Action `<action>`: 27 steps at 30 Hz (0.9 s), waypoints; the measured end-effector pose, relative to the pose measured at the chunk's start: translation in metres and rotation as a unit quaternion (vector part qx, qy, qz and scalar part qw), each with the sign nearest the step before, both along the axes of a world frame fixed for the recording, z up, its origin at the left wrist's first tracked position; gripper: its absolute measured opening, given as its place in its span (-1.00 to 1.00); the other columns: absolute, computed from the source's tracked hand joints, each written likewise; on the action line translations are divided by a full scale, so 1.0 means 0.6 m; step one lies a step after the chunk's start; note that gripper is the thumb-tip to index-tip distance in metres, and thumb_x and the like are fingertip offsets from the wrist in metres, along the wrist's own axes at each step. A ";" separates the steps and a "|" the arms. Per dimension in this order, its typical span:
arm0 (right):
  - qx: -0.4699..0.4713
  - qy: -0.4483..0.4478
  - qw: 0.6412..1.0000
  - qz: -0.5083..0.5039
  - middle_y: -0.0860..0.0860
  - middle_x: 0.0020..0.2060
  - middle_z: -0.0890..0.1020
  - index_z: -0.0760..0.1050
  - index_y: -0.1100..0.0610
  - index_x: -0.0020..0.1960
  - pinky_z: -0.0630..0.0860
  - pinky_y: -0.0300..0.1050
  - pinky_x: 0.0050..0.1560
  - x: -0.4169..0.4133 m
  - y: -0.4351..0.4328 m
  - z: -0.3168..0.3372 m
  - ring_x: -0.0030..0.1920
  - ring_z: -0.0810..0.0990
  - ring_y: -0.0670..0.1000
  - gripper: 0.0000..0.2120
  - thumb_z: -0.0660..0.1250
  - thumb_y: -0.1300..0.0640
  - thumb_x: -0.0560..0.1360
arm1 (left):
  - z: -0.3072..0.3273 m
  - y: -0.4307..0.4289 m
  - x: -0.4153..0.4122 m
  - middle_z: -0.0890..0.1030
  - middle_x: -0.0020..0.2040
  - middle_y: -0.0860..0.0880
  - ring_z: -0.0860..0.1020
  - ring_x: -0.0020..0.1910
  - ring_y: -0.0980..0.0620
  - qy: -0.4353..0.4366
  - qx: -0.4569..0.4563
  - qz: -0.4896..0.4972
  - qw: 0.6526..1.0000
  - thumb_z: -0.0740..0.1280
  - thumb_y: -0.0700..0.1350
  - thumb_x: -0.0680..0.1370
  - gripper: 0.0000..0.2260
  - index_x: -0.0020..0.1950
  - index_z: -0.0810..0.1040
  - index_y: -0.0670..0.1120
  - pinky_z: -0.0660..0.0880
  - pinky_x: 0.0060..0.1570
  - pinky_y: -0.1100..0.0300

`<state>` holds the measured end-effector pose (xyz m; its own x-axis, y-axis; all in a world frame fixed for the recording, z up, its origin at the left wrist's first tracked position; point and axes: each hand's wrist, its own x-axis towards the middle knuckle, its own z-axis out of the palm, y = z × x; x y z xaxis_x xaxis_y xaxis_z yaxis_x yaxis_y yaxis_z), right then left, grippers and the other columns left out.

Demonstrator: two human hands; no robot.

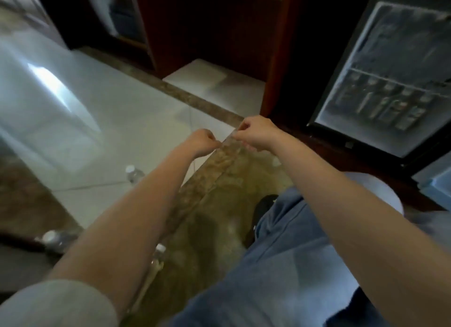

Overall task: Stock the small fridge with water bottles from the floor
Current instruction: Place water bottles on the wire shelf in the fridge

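Note:
My left hand (pixel 201 141) and my right hand (pixel 258 133) are held out close together over the floor. Each pinches the top edge of a sheet of clear plastic wrap (pixel 228 153), which hangs down between my forearms. Three water bottles with white caps show on the floor: one (pixel 133 173) by my left forearm, one (pixel 55 238) lying at the lower left, and one (pixel 159 252) under my left arm. The small fridge (pixel 380 82) stands at the right, and blurred rows of bottles or cans show in its lower part.
Dark wooden cabinetry (pixel 210 28) runs behind the hands. A brown marbled strip (pixel 195 99) crosses the pale tiled floor (pixel 109 121). My knee in blue trousers (pixel 305 253) and a black shoe (pixel 264 204) fill the lower right.

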<state>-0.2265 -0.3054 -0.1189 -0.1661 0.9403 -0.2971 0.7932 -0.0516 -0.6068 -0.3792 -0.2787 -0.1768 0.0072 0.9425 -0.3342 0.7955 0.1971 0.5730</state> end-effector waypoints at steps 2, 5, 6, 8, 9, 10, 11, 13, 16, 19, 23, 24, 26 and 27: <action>-0.011 -0.006 1.000 0.025 0.09 -0.05 0.63 0.52 0.18 0.13 0.60 0.01 0.01 -0.038 -0.016 -0.027 -0.07 0.64 0.09 -0.72 0.30 0.02 0.53 | -0.033 -0.034 -0.046 0.55 0.15 -0.13 0.49 0.16 -0.13 -0.001 -0.018 0.026 0.999 0.33 -0.02 0.52 -0.68 0.18 0.54 -0.19 0.41 0.10 0.08; -0.035 -0.017 0.997 0.059 0.08 -0.06 0.63 0.52 0.19 0.11 0.61 0.05 0.01 -0.089 -0.038 -0.063 -0.11 0.65 0.08 -0.74 0.29 0.03 0.53 | -0.084 -0.088 -0.106 0.57 0.15 -0.14 0.51 0.13 -0.12 -0.006 -0.042 0.070 0.997 0.34 -0.01 0.51 -0.71 0.13 0.55 -0.17 0.45 0.16 0.04; -0.040 -0.020 0.997 0.068 0.11 -0.06 0.63 0.53 0.20 0.11 0.61 0.09 0.02 -0.104 -0.045 -0.075 -0.11 0.65 0.10 -0.73 0.29 0.04 0.52 | -0.098 -0.106 -0.123 0.57 0.15 -0.15 0.51 0.12 -0.12 -0.007 -0.050 0.086 0.995 0.35 0.00 0.50 -0.71 0.11 0.55 -0.16 0.46 0.17 0.02; -0.050 -0.035 0.994 0.088 0.13 -0.04 0.63 0.53 0.21 0.10 0.60 0.13 0.04 -0.132 -0.058 -0.099 -0.07 0.65 0.12 -0.73 0.28 0.05 0.51 | -0.129 -0.144 -0.154 0.54 0.21 -0.16 0.51 0.16 -0.13 -0.008 -0.059 0.122 0.991 0.36 0.01 0.50 -0.66 0.18 0.52 -0.16 0.44 0.20 0.02; -0.053 -0.046 0.992 0.103 0.12 -0.03 0.62 0.52 0.19 0.09 0.59 0.11 0.05 -0.144 -0.066 -0.110 -0.06 0.63 0.11 -0.74 0.28 0.04 0.51 | -0.145 -0.164 -0.169 0.51 0.25 -0.17 0.48 0.20 -0.14 -0.004 -0.061 0.137 0.989 0.36 0.02 0.50 -0.61 0.24 0.50 -0.17 0.41 0.21 0.04; -0.057 -0.058 0.990 0.119 0.10 -0.03 0.61 0.51 0.17 0.07 0.59 0.08 0.04 -0.155 -0.073 -0.121 -0.06 0.61 0.10 -0.76 0.28 0.03 0.51 | -0.159 -0.184 -0.182 0.48 0.29 -0.17 0.46 0.25 -0.14 0.005 -0.064 0.147 0.987 0.36 0.02 0.51 -0.58 0.28 0.47 -0.18 0.38 0.22 0.06; -0.060 -0.066 0.987 0.135 0.08 -0.01 0.59 0.50 0.16 0.08 0.58 0.05 0.03 -0.164 -0.080 -0.133 -0.04 0.60 0.09 -0.76 0.28 0.03 0.51 | -0.176 -0.203 -0.196 0.47 0.31 -0.16 0.45 0.27 -0.13 0.015 -0.067 0.155 0.985 0.36 0.02 0.51 -0.56 0.31 0.45 -0.18 0.37 0.21 0.08; -0.067 -0.073 0.982 0.159 0.08 0.05 0.58 0.50 0.15 0.12 0.54 -0.02 0.03 -0.178 -0.095 -0.156 0.02 0.57 0.08 -0.74 0.29 0.02 0.51 | -0.208 -0.239 -0.222 0.47 0.32 -0.17 0.48 0.22 -0.12 0.025 -0.090 0.179 0.979 0.35 0.00 0.52 -0.56 0.33 0.44 -0.18 0.40 0.14 0.09; -0.103 -0.089 0.969 0.207 0.08 0.15 0.55 0.48 0.14 0.20 0.47 -0.10 0.00 -0.181 -0.119 -0.184 0.07 0.52 0.06 -0.68 0.31 0.00 0.52 | -0.253 -0.286 -0.247 0.51 0.21 -0.18 0.48 0.01 -0.06 0.011 -0.139 0.220 0.966 0.34 -0.07 0.53 -0.63 0.28 0.46 -0.21 0.42 -0.03 0.13; -0.144 -0.134 0.951 0.238 0.09 0.20 0.53 0.47 0.17 0.26 0.48 -0.05 0.14 -0.164 -0.124 -0.197 0.16 0.51 0.09 -0.62 0.31 -0.02 0.53 | -0.301 -0.316 -0.256 0.56 0.12 -0.14 0.49 -0.01 -0.05 -0.017 -0.174 0.238 0.955 0.38 -0.10 0.51 -0.66 0.22 0.49 -0.21 0.40 -0.07 0.15; -0.144 -0.155 0.954 0.214 0.12 0.22 0.52 0.47 0.17 0.27 0.48 -0.01 0.18 -0.140 -0.116 -0.203 0.18 0.50 0.11 -0.62 0.30 -0.02 0.54 | -0.370 -0.330 -0.253 0.53 0.21 -0.16 0.52 0.10 -0.13 -0.016 -0.215 0.230 0.949 0.41 -0.04 0.46 -0.50 0.35 0.40 -0.13 0.48 0.01 0.08; -0.146 -0.157 0.954 0.212 0.12 0.23 0.52 0.46 0.17 0.27 0.46 -0.03 0.17 -0.137 -0.116 -0.205 0.19 0.50 0.11 -0.61 0.30 -0.03 0.54 | -0.384 -0.333 -0.249 0.52 0.22 -0.16 0.52 0.12 -0.15 -0.012 -0.224 0.242 0.944 0.42 -0.03 0.45 -0.46 0.38 0.37 -0.14 0.47 0.01 0.08; -0.157 -0.159 0.951 0.212 0.11 0.24 0.51 0.46 0.16 0.28 0.43 -0.06 0.12 -0.130 -0.119 -0.211 0.21 0.49 0.11 -0.61 0.29 -0.04 0.54 | -0.424 -0.335 -0.248 0.50 0.25 -0.17 0.51 0.17 -0.18 -0.012 -0.248 0.266 0.931 0.45 0.00 0.41 -0.38 0.39 0.34 -0.18 0.47 0.05 0.08; -0.164 -0.160 0.950 0.213 0.11 0.25 0.50 0.45 0.15 0.28 0.42 -0.08 0.09 -0.126 -0.121 -0.215 0.20 0.49 0.10 -0.61 0.29 -0.05 0.54 | -0.447 -0.334 -0.248 0.50 0.26 -0.17 0.51 0.17 -0.19 -0.013 -0.256 0.270 0.928 0.46 0.05 0.37 -0.34 0.38 0.36 -0.17 0.49 0.10 0.05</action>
<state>-0.3024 -0.3779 -0.2476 -0.3620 0.6566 -0.6617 0.9258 0.1701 -0.3377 -0.5281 -0.4791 -0.4450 -0.4055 0.5296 -0.7451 0.4894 0.8142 0.3123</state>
